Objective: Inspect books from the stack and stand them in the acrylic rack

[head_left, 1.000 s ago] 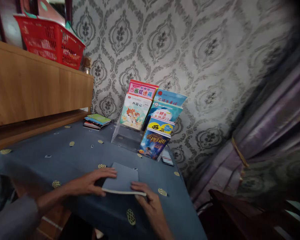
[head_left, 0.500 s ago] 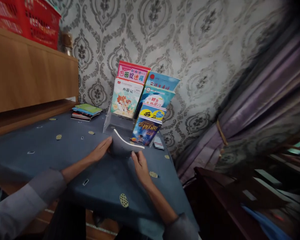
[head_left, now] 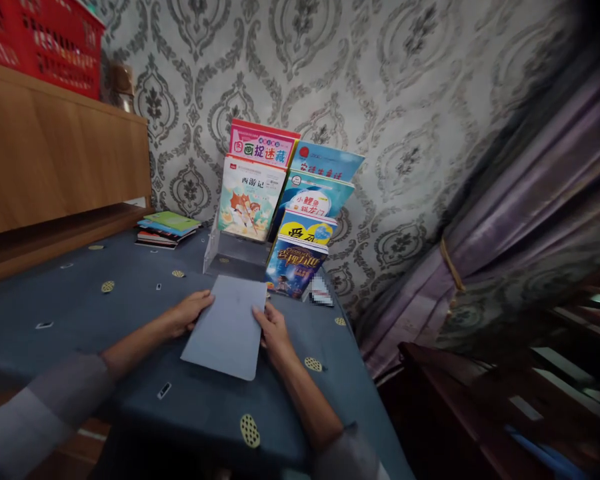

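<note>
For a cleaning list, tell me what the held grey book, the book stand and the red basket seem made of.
Grey book: probably matte card; no sharp glare.
Book stand: likely clear acrylic; table cover shows through.
Red basket: probably smooth moulded plastic; slotted walls.

Okay, did a quick count. Got one left hand (head_left: 193, 312) and one right hand (head_left: 273, 330), so two total, plus one grey book (head_left: 225, 327). Counted six more on one clear stand (head_left: 245, 253): two in the left column (pink book (head_left: 263, 143), white book (head_left: 250, 200)), four in the right (light blue book (head_left: 327, 162), teal book (head_left: 314, 197), yellow-and-blue book (head_left: 307, 229), dark blue book (head_left: 296, 268)). Also one pile of booklets (head_left: 170, 227), can't tell how many tbh. Then one red basket (head_left: 63, 47), one jar (head_left: 123, 81), one curtain tie (head_left: 451, 263).
</note>
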A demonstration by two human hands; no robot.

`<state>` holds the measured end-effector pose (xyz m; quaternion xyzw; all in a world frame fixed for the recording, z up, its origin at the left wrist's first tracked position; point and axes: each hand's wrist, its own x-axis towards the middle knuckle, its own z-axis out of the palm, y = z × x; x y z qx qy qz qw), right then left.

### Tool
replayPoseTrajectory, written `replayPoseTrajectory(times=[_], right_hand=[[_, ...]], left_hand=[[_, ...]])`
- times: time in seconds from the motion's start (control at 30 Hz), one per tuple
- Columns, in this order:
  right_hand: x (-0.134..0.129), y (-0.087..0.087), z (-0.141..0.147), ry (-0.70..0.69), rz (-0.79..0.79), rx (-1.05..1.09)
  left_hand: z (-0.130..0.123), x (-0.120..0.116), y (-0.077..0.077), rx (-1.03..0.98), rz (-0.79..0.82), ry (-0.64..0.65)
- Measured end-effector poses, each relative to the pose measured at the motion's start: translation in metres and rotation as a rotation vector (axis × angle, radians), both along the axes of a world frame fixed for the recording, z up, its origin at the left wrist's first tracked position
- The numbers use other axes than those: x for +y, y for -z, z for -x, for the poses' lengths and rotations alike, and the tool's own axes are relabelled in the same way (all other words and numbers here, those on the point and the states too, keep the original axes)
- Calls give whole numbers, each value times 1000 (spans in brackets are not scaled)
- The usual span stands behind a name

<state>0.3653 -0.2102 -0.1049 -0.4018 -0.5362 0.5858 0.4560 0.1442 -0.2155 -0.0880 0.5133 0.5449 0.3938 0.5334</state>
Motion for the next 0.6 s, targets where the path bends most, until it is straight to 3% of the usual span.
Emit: replayPoseTrajectory(times=[0.17, 0.4, 0.6], right_hand=[[3, 18, -4, -77, 40, -35], [1, 19, -5, -139, 61, -46], [10, 20, -12, -60, 28, -79]], left_hand=[[20, 1, 16, 299, -151, 31], [32, 4, 15, 700, -344, 88], [33, 10, 16, 962, -426, 135]])
